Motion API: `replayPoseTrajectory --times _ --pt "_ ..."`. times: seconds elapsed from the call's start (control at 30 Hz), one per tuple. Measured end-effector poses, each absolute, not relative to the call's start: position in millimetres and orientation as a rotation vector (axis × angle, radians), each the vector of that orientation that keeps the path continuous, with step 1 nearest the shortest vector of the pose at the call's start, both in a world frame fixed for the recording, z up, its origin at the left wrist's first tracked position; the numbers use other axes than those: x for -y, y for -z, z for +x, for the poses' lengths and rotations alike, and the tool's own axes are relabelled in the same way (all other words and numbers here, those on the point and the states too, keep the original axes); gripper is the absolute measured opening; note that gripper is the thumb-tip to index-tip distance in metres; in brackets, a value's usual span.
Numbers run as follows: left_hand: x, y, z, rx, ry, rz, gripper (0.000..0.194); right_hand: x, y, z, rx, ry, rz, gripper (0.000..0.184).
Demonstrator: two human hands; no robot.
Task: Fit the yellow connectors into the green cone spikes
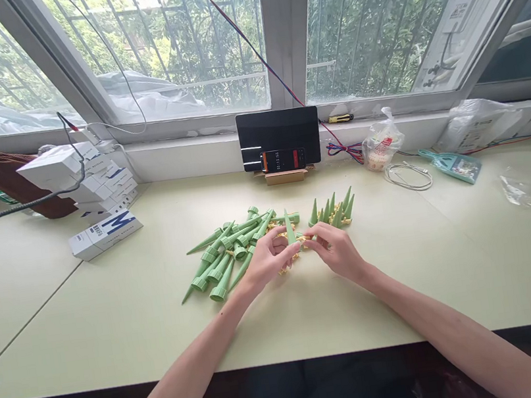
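Note:
My left hand is closed on a green plastic watering spike, its point upward. Close beside it, my right hand is pinched at a small yellow part by the spike's lower end; the fingertips partly hide it. A loose pile of green spikes with ribbed caps lies to the left of my hands. More yellow pieces lie under and behind my left hand, partly covered. Beyond my right hand, several spikes stand point up in a group, with yellow parts among them.
Behind my hands, a phone leans against a black tablet on a stand. White boxes sit at left. A coiled white cable, a plastic bag and a teal dustpan-like item lie at right. Windows line the back.

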State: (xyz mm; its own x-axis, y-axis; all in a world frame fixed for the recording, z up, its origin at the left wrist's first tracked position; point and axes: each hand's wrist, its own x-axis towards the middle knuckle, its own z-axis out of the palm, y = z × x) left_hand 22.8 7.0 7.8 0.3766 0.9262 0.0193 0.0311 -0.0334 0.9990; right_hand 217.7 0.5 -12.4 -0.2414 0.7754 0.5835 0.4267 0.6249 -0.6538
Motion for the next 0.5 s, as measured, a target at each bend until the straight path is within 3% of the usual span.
replayPoseTrajectory --times 0.2,0.5 --pt "-5.1 -10.1 21.7 -0.912 -0.895 1.514 0.043 -1.5 13.5 218.2 1.878 -0.468 -0.949 0.020" --pt "-6.5 -4.3 22.8 -0.892 -0.884 1.563 0.046 -0.9 11.9 218.4 1.855 -0.520 -0.976 0.029"
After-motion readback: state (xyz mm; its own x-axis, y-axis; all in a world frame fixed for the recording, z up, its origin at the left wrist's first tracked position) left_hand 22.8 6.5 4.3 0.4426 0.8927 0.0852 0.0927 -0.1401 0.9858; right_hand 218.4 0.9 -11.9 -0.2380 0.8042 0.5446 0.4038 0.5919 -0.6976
